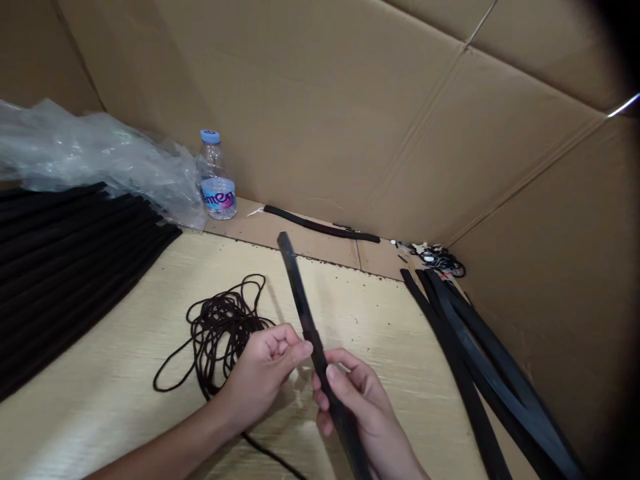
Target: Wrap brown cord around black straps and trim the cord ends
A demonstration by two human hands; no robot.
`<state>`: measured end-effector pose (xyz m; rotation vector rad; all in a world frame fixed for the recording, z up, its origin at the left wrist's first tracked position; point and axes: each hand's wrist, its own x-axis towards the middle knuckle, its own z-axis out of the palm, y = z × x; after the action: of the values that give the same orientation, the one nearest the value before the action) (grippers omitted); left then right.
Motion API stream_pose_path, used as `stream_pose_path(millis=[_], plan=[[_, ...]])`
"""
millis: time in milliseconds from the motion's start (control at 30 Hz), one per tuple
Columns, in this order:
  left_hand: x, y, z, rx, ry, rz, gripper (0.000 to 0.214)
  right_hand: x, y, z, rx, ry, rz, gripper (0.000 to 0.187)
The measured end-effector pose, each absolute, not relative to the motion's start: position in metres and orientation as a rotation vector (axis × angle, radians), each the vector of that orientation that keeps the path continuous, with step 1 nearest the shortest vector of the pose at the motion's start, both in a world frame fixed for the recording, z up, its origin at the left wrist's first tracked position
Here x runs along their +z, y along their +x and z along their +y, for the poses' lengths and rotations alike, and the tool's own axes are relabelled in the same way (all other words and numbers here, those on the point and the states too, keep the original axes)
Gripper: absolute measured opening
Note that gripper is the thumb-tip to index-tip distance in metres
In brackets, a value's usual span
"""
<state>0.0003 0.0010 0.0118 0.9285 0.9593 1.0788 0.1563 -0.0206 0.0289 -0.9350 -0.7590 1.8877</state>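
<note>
My right hand [363,407] is wrapped round a long black strip [295,280], which points up and away to the left. Its far end is bare and slightly shiny, while a matte black fabric sleeve [316,347] covers the lower part. Thumb and fingers of my left hand [270,363] are closed in a pinch at the sleeve's upper edge. Partly behind my left hand lies a loose tangle of thin black cord [225,327], with one length trailing to the bottom edge.
Many black strips [75,260] lie side by side at the left, near crumpled clear plastic [100,153]. A water bottle [218,177] stands by the cardboard wall [320,120]. Another dark strip [320,227] lies at the back. More long strips [465,347] and small scraps [435,257] are at right.
</note>
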Motion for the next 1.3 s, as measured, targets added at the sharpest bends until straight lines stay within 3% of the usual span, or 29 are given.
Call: stream_pose_path(millis=[100, 467, 900, 1300], plan=[[0.009, 0.0, 0.002, 1.072, 0.847, 0.854, 0.045, 0.023, 0.158, -0.023, 1.905, -1.013, -0.731, 0.043], [0.021, 0.003, 0.001, 0.942, 0.782, 0.509, 0.028, 0.032, 0.159, -0.025, 2.089, -0.87, -0.758, 0.035], [0.014, 0.004, -0.007, 0.958, 0.885, 0.674, 0.03, 0.031, 0.155, -0.026, 2.067, -1.052, -0.64, 0.043], [0.017, 0.011, -0.008, 1.043, 0.79, 0.724, 0.034, 0.03, 0.151, -0.024, 1.887, -1.033, -0.719, 0.041]])
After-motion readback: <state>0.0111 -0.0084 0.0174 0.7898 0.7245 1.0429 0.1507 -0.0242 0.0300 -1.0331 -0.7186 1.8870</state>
